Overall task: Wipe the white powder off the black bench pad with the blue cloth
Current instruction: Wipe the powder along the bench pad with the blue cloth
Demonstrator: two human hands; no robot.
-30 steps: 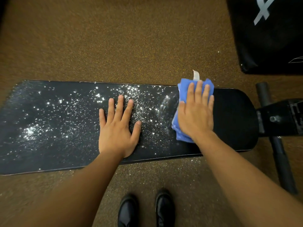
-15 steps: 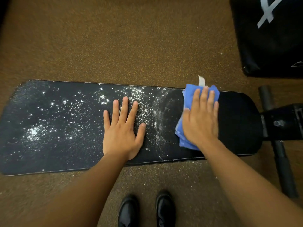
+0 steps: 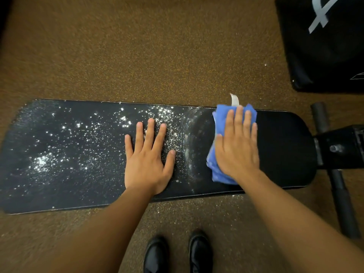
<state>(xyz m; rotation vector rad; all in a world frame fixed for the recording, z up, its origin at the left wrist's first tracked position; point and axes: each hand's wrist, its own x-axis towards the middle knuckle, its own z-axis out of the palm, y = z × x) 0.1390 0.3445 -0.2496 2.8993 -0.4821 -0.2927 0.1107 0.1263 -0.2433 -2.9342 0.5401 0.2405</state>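
Right hand (image 3: pixel 237 148) lies flat, fingers spread, pressing the blue cloth (image 3: pixel 218 125) onto the black bench pad (image 3: pixel 283 154) toward its clean right end, while the left hand (image 3: pixel 147 160) rests open-palmed amid the white powder (image 3: pixel 42 161).

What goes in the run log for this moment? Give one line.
stage: wiping | right hand: flat on cloth | left hand: flat on pad | powder: left and middle | right end: clean
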